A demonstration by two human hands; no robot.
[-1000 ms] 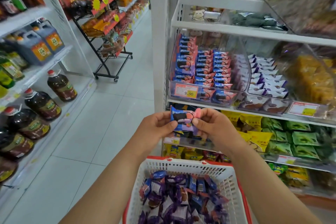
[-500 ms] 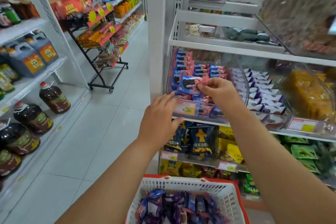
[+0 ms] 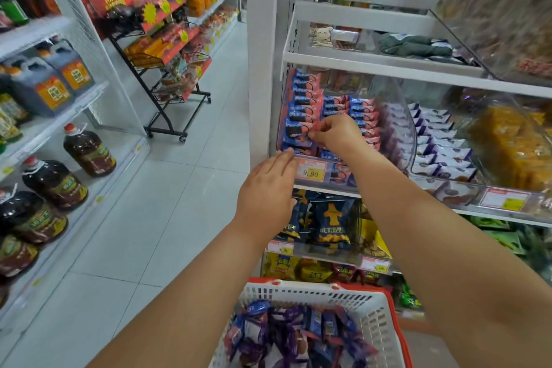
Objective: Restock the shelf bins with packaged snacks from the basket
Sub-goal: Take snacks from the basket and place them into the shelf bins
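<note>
My right hand (image 3: 336,134) reaches into the clear shelf bin (image 3: 400,140) and pinches a blue and pink snack packet (image 3: 298,132) at the front of the left stack. More of the same packets fill the bin in rows. My left hand (image 3: 267,197) hovers flat below, fingers together and empty, its fingertips near the bin's lower left corner beside the 9.90 price tag (image 3: 310,172). A white basket with a red rim (image 3: 310,296) sits at the bottom, holding several blue and purple snack packets (image 3: 298,334).
A neighbouring bin holds white and purple packets (image 3: 439,140); yellow snacks (image 3: 513,140) lie further right. Dark blue bags (image 3: 328,218) fill the shelf below. Oil bottles (image 3: 88,149) line the left shelving. A black wheeled rack (image 3: 167,75) stands down the tiled aisle.
My right hand carried the blue and pink packet up from in front of my chest into the bin's left stack. My left hand let go of it and rose below the bin.
</note>
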